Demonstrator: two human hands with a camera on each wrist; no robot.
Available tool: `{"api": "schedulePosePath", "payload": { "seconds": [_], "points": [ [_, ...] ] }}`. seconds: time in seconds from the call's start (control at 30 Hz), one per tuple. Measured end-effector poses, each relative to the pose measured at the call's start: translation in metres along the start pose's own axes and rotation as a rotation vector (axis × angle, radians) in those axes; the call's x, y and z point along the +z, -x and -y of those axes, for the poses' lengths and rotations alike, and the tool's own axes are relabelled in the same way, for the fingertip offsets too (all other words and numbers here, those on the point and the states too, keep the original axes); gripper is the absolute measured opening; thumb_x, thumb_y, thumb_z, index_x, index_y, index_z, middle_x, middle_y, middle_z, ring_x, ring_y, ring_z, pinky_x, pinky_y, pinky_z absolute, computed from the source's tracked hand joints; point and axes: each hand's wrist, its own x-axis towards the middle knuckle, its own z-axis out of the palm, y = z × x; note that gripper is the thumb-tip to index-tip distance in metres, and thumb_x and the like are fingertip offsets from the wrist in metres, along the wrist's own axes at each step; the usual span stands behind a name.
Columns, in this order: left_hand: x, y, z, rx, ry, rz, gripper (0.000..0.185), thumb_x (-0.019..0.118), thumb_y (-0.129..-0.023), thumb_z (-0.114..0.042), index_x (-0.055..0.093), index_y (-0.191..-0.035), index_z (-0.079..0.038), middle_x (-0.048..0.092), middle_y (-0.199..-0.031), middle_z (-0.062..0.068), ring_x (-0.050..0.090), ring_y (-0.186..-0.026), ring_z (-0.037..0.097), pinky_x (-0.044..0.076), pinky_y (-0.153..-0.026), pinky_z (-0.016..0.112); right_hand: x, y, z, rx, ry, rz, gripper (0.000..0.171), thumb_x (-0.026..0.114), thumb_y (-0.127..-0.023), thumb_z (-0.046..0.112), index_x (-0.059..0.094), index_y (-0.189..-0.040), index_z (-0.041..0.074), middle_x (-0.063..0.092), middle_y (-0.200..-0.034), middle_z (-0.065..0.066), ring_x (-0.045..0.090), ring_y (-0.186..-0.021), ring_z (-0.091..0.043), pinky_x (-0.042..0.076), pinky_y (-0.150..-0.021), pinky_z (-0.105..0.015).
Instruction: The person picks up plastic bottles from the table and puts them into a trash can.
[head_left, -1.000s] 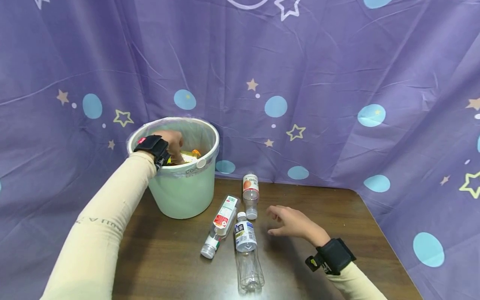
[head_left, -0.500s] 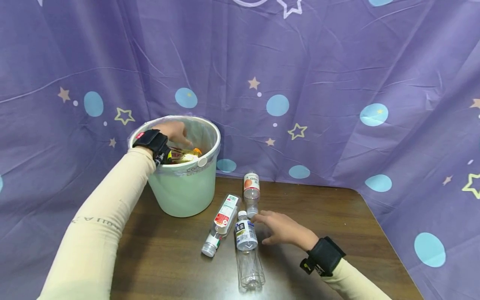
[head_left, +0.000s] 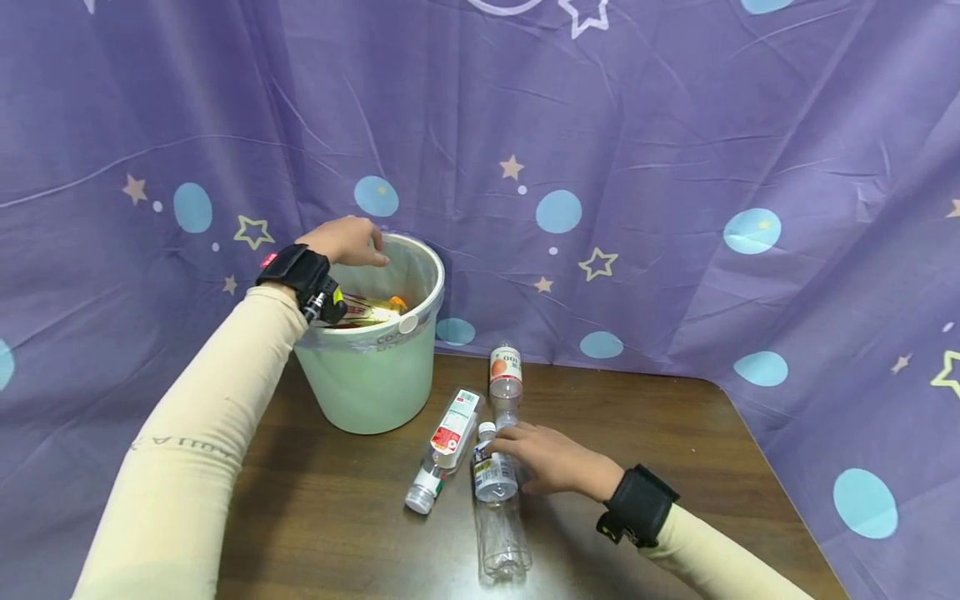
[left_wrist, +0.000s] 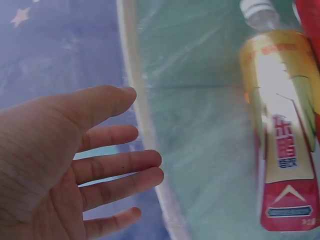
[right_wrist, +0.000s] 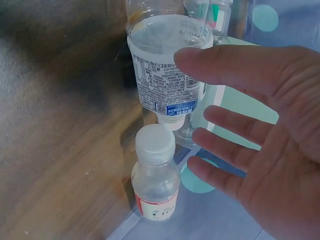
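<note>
My left hand (head_left: 351, 242) hovers over the rim of the pale green trash bin (head_left: 375, 383), fingers spread and holding nothing. Inside the lined bin lies a yellow-and-red drink bottle (left_wrist: 282, 150), seen close in the left wrist view. On the table my right hand (head_left: 555, 458) reaches over a clear bottle with a white-and-blue label (head_left: 495, 475), its fingertips at the label. In the right wrist view its thumb (right_wrist: 215, 62) overlaps that label (right_wrist: 167, 82), and the other fingers are spread on the far side.
A clear bottle with a red-and-white label (head_left: 446, 442) lies left of the labelled one. Behind them a small bottle with an orange fruit on its label (head_left: 506, 375) lies near the purple curtain (head_left: 660, 167). The brown table (head_left: 645, 400) ends at the right.
My left hand has risen out of the bin, leaving the yellow bottle inside. My right hand has moved left, from beside the bottles to over the white-and-blue labelled one.
</note>
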Motion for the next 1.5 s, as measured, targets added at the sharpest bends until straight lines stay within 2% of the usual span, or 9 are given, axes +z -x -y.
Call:
{"api": "schedulePosePath", "payload": {
  "seconds": [0.1,0.27,0.5,0.77,0.97,1.13,1.23,1.5],
  "points": [
    [-0.007,0.004,-0.003,0.037,0.026,-0.037,0.047,0.062,-0.099,-0.034,0.064,-0.129,0.002,0.062,-0.134,0.027,0.059,-0.122,0.042,0.047,-0.103,0.055,-0.002,-0.002,0.002,-0.024,0.033,0.013,0.075,0.090,-0.066,0.007,0.062,-0.135,0.020,0.062,-0.135,-0.004,0.060,-0.123,-0.023,0.056,-0.093,-0.044],
    [-0.016,0.013,-0.009,0.062,0.083,-0.095,0.044,0.059,-0.101,-0.033,0.065,-0.129,0.000,0.065,-0.129,0.025,0.061,-0.120,0.040,0.048,-0.102,0.053,-0.002,-0.006,0.007,-0.079,0.108,0.057,0.076,0.087,-0.070,0.003,0.060,-0.138,0.023,0.059,-0.141,-0.007,0.059,-0.125,-0.025,0.056,-0.095,-0.046],
    [-0.015,0.028,-0.020,0.112,0.095,-0.205,0.040,0.060,-0.101,-0.029,0.065,-0.130,-0.002,0.068,-0.125,0.022,0.064,-0.116,0.037,0.050,-0.098,0.051,0.004,-0.012,0.011,-0.135,0.262,0.105,0.079,0.087,-0.070,0.002,0.058,-0.138,0.030,0.057,-0.141,0.000,0.055,-0.130,-0.022,0.054,-0.102,-0.040],
    [0.003,0.049,-0.040,0.200,0.053,-0.325,0.032,0.066,-0.098,-0.025,0.069,-0.122,-0.004,0.070,-0.116,0.016,0.066,-0.106,0.032,0.052,-0.090,0.049,0.016,-0.016,0.012,-0.190,0.347,0.122,0.076,0.086,-0.075,0.004,0.058,-0.141,0.028,0.053,-0.149,-0.004,0.048,-0.140,-0.024,0.050,-0.108,-0.043],
    [0.023,0.068,-0.054,0.336,0.050,-0.435,0.026,0.072,-0.094,-0.022,0.072,-0.114,-0.005,0.071,-0.109,0.011,0.068,-0.094,0.028,0.054,-0.084,0.044,0.026,-0.021,0.010,-0.255,0.395,0.070,0.078,0.089,-0.072,0.008,0.057,-0.140,0.029,0.053,-0.147,-0.003,0.048,-0.138,-0.022,0.050,-0.106,-0.041],
    [0.039,0.081,-0.065,0.432,0.056,-0.490,0.022,0.073,-0.093,-0.021,0.072,-0.110,-0.007,0.070,-0.105,0.007,0.068,-0.083,0.022,0.055,-0.075,0.039,0.032,-0.026,0.010,-0.267,0.423,0.079,0.079,0.090,-0.072,0.012,0.056,-0.141,0.032,0.053,-0.149,-0.002,0.047,-0.141,-0.022,0.048,-0.108,-0.041],
    [0.047,0.086,-0.071,0.468,0.044,-0.520,0.023,0.074,-0.092,-0.020,0.073,-0.110,-0.007,0.069,-0.101,0.006,0.066,-0.074,0.019,0.054,-0.068,0.037,0.036,-0.029,0.011,-0.264,0.433,0.110,0.081,0.091,-0.072,0.015,0.056,-0.141,0.035,0.052,-0.150,-0.001,0.045,-0.144,-0.022,0.046,-0.112,-0.042],
    [0.065,0.093,-0.080,0.522,0.073,-0.574,0.024,0.076,-0.090,-0.019,0.074,-0.110,-0.005,0.070,-0.099,0.007,0.062,-0.070,0.018,0.051,-0.063,0.033,0.047,-0.033,0.014,-0.286,0.464,0.138,0.074,0.086,-0.076,0.012,0.056,-0.139,0.037,0.052,-0.151,0.003,0.043,-0.147,-0.019,0.040,-0.118,-0.043]
  ]
}}
